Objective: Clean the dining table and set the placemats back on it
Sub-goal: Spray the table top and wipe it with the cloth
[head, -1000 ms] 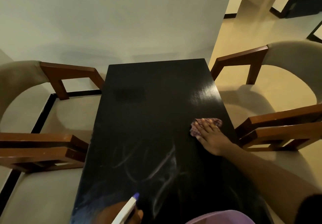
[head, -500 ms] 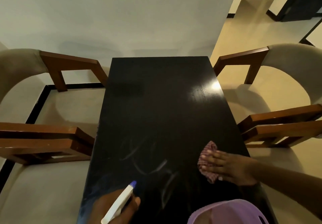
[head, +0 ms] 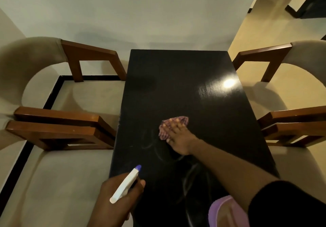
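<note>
Right hand (head: 178,138) flat, pressing purple checked cloth (head: 163,133) mid black tabletop (head: 176,85); left hand (head: 123,207) grips white spray bottle (head: 126,185). Wiping; near-edge streaks (head: 155,149) likely next.

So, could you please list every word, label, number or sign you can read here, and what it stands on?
None can be read.
The white spray bottle in the left hand shows no label on the part in view; the checked cloth under the right hand bears only its pattern; the black table shows only wipe streaks.
</note>
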Demonstrator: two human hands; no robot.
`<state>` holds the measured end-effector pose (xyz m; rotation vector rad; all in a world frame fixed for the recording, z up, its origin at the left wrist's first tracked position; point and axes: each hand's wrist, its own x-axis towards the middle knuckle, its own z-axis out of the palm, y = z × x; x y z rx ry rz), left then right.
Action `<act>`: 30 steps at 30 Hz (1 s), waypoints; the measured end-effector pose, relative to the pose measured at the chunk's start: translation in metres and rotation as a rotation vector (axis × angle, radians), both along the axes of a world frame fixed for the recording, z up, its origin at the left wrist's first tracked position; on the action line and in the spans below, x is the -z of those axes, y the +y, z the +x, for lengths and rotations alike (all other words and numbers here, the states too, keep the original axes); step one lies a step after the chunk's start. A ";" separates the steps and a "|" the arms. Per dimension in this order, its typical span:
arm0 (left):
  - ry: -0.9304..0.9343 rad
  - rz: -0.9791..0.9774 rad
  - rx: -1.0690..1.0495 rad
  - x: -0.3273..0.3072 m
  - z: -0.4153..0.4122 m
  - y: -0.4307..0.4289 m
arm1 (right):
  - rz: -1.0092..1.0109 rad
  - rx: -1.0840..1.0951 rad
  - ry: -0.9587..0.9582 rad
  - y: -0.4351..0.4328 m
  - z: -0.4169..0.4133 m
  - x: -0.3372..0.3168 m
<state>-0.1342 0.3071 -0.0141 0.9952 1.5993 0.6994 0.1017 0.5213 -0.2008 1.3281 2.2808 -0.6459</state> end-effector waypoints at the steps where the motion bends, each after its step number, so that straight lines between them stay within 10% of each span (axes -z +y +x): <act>1: -0.012 0.034 -0.040 0.009 -0.003 -0.001 | -0.009 -0.041 0.012 -0.019 -0.016 0.000; 9: 0.060 0.081 -0.043 0.014 -0.020 0.007 | 0.004 -0.210 -0.053 -0.149 0.006 -0.022; 20: 0.079 0.081 -0.041 0.019 -0.054 -0.014 | -0.027 0.346 -0.124 0.004 0.011 0.013; 30: 0.101 0.059 -0.078 0.017 -0.076 -0.034 | 0.067 -0.145 0.151 -0.140 -0.165 -0.010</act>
